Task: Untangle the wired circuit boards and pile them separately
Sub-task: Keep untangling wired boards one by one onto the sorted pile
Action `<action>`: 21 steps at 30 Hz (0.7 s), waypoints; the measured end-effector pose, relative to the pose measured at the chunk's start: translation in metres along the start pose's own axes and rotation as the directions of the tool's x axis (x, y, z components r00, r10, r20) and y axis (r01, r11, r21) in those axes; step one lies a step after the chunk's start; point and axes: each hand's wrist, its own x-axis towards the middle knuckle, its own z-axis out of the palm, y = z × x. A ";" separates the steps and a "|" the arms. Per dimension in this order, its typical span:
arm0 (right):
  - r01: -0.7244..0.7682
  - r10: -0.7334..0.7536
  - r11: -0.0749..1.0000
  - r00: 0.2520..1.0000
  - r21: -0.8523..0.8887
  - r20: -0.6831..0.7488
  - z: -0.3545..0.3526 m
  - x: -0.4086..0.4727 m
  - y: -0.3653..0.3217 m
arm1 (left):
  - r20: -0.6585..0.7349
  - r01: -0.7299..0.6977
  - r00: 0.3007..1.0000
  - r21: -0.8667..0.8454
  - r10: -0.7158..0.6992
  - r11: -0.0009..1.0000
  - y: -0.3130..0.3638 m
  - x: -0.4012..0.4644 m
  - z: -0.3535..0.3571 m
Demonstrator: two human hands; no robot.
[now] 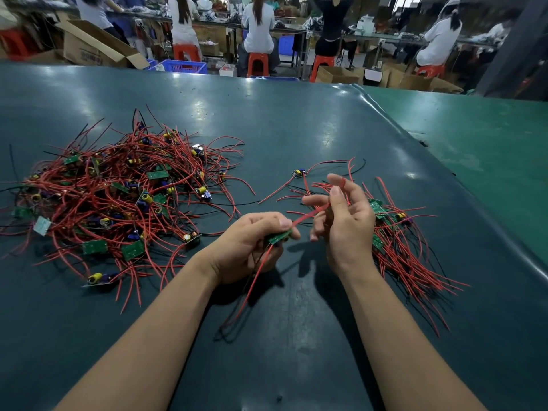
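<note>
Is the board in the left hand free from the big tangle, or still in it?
Free: the left hand holds the circuit board apart from the tangled pile.

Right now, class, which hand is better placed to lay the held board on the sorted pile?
Probably the left hand: it grips the small green circuit board. The right hand only holds its red wire, though the sorted pile of red-wired boards lies on its side.

We list a dark teal counter, glossy with pale glare patches; a tangled heap of red wires (a few black among them) with green boards and yellow-and-blue components; a sorted pile, likewise red and green; one held board, green, trailing a red wire; orange-red stools beyond.
</note>
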 end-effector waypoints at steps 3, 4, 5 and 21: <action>-0.237 0.237 0.971 0.970 -0.015 0.052 0.002 -0.002 -0.003 | -0.136 -0.093 0.987 -0.025 0.088 0.995 -0.003 0.005 0.001; -0.294 0.302 0.952 0.948 -0.091 0.101 0.003 -0.005 -0.004 | -0.176 -0.125 0.977 -0.032 0.118 0.992 -0.004 0.006 0.001; -0.321 0.350 0.931 0.920 -0.176 0.174 0.003 -0.010 -0.005 | -0.204 -0.152 0.968 -0.018 0.145 0.988 -0.005 0.007 0.002; 0.148 -0.129 0.988 0.957 0.054 -0.259 0.001 -0.010 -0.021 | -0.569 -0.272 0.340 0.702 0.749 0.658 -0.005 0.003 -0.019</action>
